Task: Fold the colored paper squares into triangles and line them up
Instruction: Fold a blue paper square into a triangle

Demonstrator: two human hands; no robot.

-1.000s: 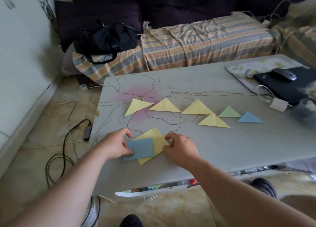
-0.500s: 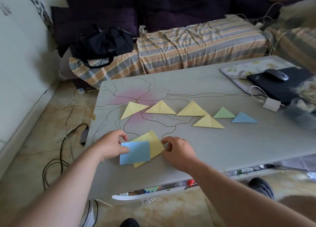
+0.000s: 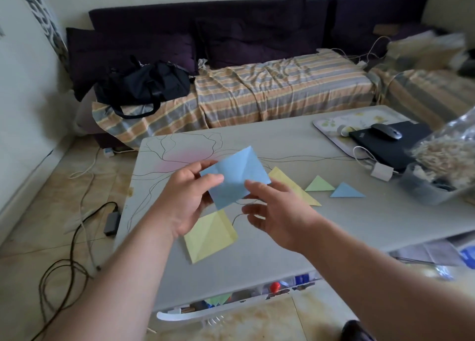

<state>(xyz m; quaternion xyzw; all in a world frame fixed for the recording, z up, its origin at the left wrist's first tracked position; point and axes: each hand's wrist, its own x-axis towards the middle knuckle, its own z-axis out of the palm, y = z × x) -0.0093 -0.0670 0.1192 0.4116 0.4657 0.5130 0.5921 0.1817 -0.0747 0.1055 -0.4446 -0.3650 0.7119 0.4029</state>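
A blue paper square [image 3: 235, 176] hangs in the air above the grey table [image 3: 372, 220]. My left hand [image 3: 185, 199] pinches its left edge between thumb and fingers. My right hand [image 3: 277, 212] is just below its right corner, fingers spread and relaxed, the fingertip touching the paper's lower edge. A yellow square [image 3: 210, 235] with fold creases lies flat on the table under my hands. Behind them lie a yellow triangle [image 3: 290, 184], a green triangle [image 3: 319, 184] and a blue triangle [image 3: 347, 191]. The blue square and my hands hide other triangles.
A black laptop [image 3: 385, 148] with a mouse [image 3: 386, 134] lies on a floral mat [image 3: 331, 125] at the far right, beside a white charger [image 3: 381, 172] and a plastic tub [image 3: 431, 189]. A striped sofa [image 3: 270, 91] with a black bag [image 3: 144, 83] stands behind. Cables lie on the floor at left.
My left hand has lifted the blue square off the yellow one and up into the air. My right hand left the table and rose to meet it. The camera moved closer.
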